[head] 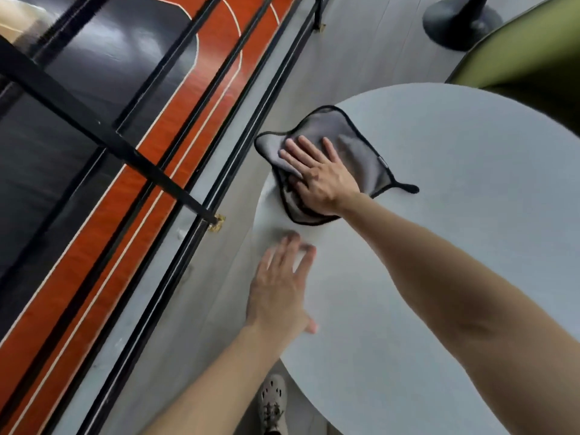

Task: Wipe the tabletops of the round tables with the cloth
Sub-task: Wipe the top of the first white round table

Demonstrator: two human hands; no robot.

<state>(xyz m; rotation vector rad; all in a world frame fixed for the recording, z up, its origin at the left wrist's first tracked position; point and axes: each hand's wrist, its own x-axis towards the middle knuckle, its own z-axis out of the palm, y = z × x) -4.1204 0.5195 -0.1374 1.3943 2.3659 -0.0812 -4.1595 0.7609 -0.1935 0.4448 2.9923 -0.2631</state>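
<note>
The grey, black-edged microfibre cloth (326,161) is pressed flat at the left edge of the round pale-grey tabletop (455,246) by the right hand (320,177), fingers spread. The left hand (282,290) (blurred) is rested open nearer the same edge. Most of the surface appears unwiped; no wet trace can be made out.

Round, pale grey table (455,246), seen from above. A grey cloth (354,146) with black edging lies flat near its far left edge, one corner reaching past the rim. A blurred left hand (282,287), fingers spread, is at the left edge.
</note>
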